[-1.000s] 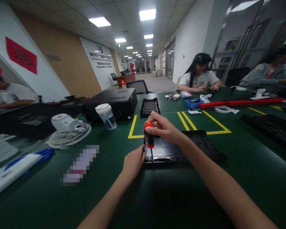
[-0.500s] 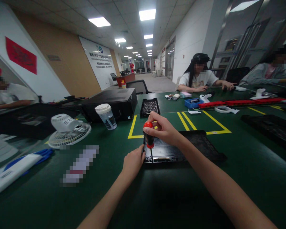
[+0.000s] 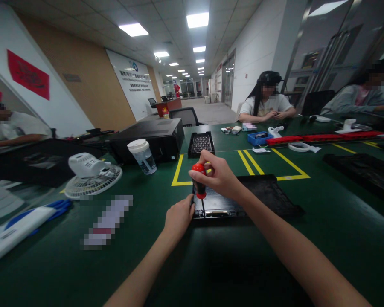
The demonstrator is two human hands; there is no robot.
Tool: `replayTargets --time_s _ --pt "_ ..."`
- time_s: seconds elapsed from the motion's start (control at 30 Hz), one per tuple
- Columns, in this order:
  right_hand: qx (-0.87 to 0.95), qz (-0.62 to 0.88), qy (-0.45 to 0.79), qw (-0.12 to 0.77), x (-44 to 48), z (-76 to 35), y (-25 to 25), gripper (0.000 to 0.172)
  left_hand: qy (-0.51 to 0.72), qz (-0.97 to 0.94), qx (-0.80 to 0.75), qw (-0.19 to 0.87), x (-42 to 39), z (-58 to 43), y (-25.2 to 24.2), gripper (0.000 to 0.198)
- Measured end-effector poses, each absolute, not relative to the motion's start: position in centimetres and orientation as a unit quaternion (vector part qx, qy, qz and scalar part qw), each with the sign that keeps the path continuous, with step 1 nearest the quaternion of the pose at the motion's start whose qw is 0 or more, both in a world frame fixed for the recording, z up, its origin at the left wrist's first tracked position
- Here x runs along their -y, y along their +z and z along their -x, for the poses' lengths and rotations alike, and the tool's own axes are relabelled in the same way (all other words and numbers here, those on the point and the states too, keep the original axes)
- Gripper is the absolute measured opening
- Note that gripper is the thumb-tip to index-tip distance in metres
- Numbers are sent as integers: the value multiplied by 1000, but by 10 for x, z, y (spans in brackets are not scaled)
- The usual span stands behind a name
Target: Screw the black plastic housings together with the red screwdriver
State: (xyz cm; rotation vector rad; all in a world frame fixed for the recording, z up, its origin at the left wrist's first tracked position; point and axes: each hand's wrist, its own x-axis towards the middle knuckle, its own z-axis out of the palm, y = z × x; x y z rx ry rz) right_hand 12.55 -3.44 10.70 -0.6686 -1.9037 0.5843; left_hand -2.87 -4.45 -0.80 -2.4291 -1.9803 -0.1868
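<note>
A flat black device (image 3: 265, 194) lies on the green table in front of me. My right hand (image 3: 219, 177) is closed round the top of a red and black screwdriver (image 3: 199, 181), which stands upright with its tip on the device's near left corner. Beside that corner my left hand (image 3: 179, 217) rests with its fingers curled against the device's left edge.
A small white fan (image 3: 91, 175) and a lidded plastic cup (image 3: 143, 156) stand to the left, before a black computer case (image 3: 150, 136). A black parts tray (image 3: 201, 143) sits beyond the yellow floor-tape lines. Other people sit at the far right and left.
My right hand has turned slightly on the screwdriver handle, fingers shifting round its top. A person at the far side reached out an arm and drew it back.
</note>
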Motion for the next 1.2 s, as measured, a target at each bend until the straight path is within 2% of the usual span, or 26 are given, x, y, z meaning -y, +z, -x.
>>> replayTargets --time_s 0.4,0.83,1.2 --pt "771 319 179 522 35 -124 105 29 -42 766 642 -11 45 27 -7 37" --pt "755 360 62 544 35 -119 101 35 -50 769 638 -6 44 28 -8 37" --pt "736 387 -60 553 40 -113 99 34 -44 768 638 -1 45 27 -8 37"
